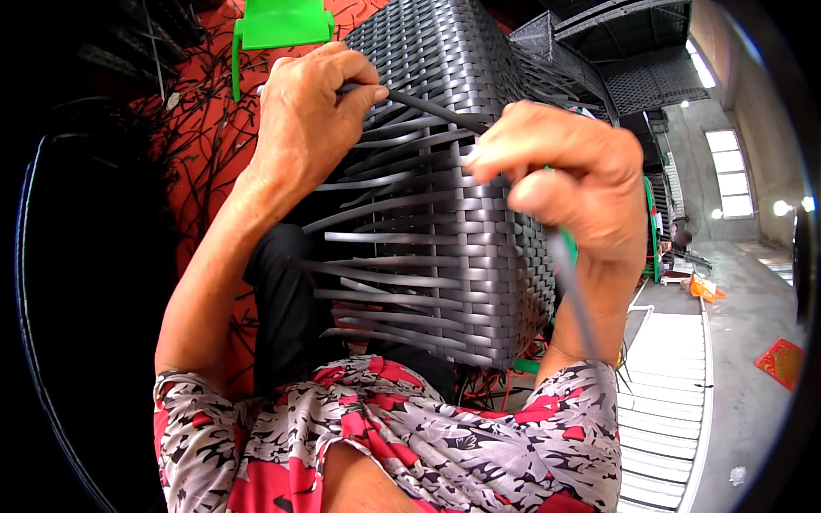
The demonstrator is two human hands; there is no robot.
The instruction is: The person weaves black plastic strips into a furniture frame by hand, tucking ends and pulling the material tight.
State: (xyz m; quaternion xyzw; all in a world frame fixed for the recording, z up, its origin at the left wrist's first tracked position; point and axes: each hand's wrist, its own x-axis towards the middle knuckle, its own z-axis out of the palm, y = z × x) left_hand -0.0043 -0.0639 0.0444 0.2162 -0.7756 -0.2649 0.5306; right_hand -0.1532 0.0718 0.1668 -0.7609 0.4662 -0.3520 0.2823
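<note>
A dark grey woven wicker piece [492, 248] stands in front of me, its near left side fringed with several loose flat strips [389, 262]. Above these loose ends, my left hand [316, 98] is closed in a pinch on a grey weaving strip [436, 109]. That strip runs across to the right, over the woven corner. My right hand [569, 175], a little blurred, is closed by the corner with its fingers on the strip. A blurred length of strip hangs below the right hand, past the forearm.
A green plastic chair [286, 24] stands at the far left on a red floor [201, 171] strewn with dark strip scraps. More woven pieces [654, 77] are at the back right. On the right lies a white slatted frame [663, 402], with an orange item [706, 288] beyond it.
</note>
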